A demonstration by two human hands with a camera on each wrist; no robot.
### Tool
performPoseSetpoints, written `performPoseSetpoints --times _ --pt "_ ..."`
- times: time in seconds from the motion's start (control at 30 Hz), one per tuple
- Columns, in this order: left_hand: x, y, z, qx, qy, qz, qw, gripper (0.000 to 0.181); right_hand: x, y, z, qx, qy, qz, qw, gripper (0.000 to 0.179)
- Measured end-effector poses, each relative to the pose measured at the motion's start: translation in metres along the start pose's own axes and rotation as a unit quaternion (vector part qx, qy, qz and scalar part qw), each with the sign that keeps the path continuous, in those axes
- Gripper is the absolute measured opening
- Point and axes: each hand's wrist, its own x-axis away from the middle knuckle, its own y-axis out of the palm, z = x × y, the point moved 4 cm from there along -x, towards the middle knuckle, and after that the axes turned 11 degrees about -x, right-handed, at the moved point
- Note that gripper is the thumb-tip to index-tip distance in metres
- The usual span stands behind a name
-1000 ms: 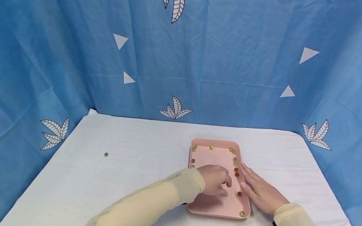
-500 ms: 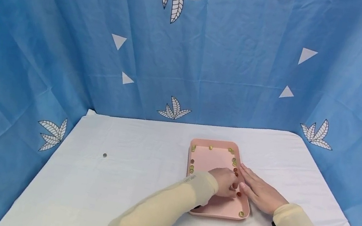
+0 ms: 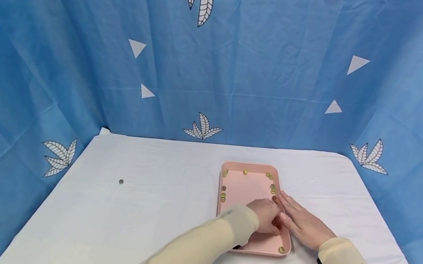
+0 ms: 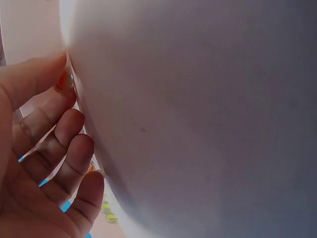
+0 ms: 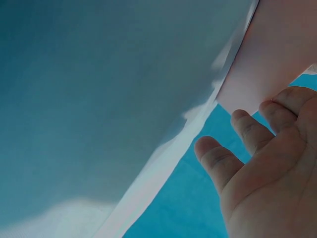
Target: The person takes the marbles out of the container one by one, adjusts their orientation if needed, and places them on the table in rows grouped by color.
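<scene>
Pinching an orange bead point(image 4: 63, 81) now, left hand point(image 3: 264, 214): thumb and index tip either side of it, at the right wall of the pink tray point(image 3: 245, 189). Means reaching has given way to handling, as I read it; bead looks not yet lifted clear of the tray wall, though lift is hard to judge.

Right hand point(image 3: 303, 221) grasps nothing, fingers straight, lying along the outside of the tray's right wall; probably steadying it.

Vs. one second ago: left hand was over the middle of the tray with thumb and fingers apart; has since gone right, up to the tray wall. Low red bead by that wall, visible half a second back, is now covered by the hand; can't tell if it's the pinched one. Right hand unchanged against the tray.

Same as earlier: reddish bead point(image 3: 274, 198) further up the tray's right wall, yellow-green beads point(image 3: 269, 175) in its far right corner, yellow bead point(image 3: 281, 249) in its near right corner, more along its left wall. Dark bead point(image 3: 121, 181) is outside, on the desk point(image 3: 109, 232), well left of the tray.
</scene>
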Motion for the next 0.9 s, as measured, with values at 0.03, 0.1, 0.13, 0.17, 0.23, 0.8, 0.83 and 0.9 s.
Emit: performPoseSetpoints --times 0.03,0.1,0.13,0.17,0.23,0.8,0.83,0.9 --pt "-0.0001 0.0003 0.0002 -0.002 -0.001 0.001 1.0 0.02 0.0 0.0003 0.0 0.002 0.0 0.0 1.0 0.056" --pt "-0.0007 0.0012 0.0003 -0.003 -0.004 0.002 1.0 0.021 0.0003 0.0005 0.0 0.004 0.001 0.001 1.0 0.056" --pt "-0.0006 0.0014 0.0002 -0.002 -0.005 0.003 1.0 0.021 0.0001 0.0008 0.0001 0.005 0.002 0.0 1.0 0.056" --pt "-0.0008 0.0019 -0.0001 -0.001 -0.006 0.004 1.0 0.021 0.0 0.0008 -0.0002 0.004 0.003 0.0 1.0 0.056" --pt "-0.0011 0.0024 -0.0003 0.001 -0.005 0.005 1.0 0.021 -0.0003 0.0012 -0.0004 0.004 0.003 -0.001 1.0 0.056" --pt "-0.0048 -0.0006 -0.0017 -0.001 -0.006 0.017 0.9998 0.012 -0.0017 -0.0021 -0.0023 -0.002 0.007 0.002 1.0 0.067" --pt "-0.0046 -0.001 -0.0017 0.002 -0.003 0.016 0.9999 0.011 -0.0016 -0.002 -0.0023 -0.005 0.009 0.0 0.9999 0.069" --pt "-0.0043 -0.0026 -0.0022 0.003 0.001 0.014 0.9999 0.013 -0.0015 -0.0022 -0.0022 -0.01 0.014 -0.001 0.9999 0.072"
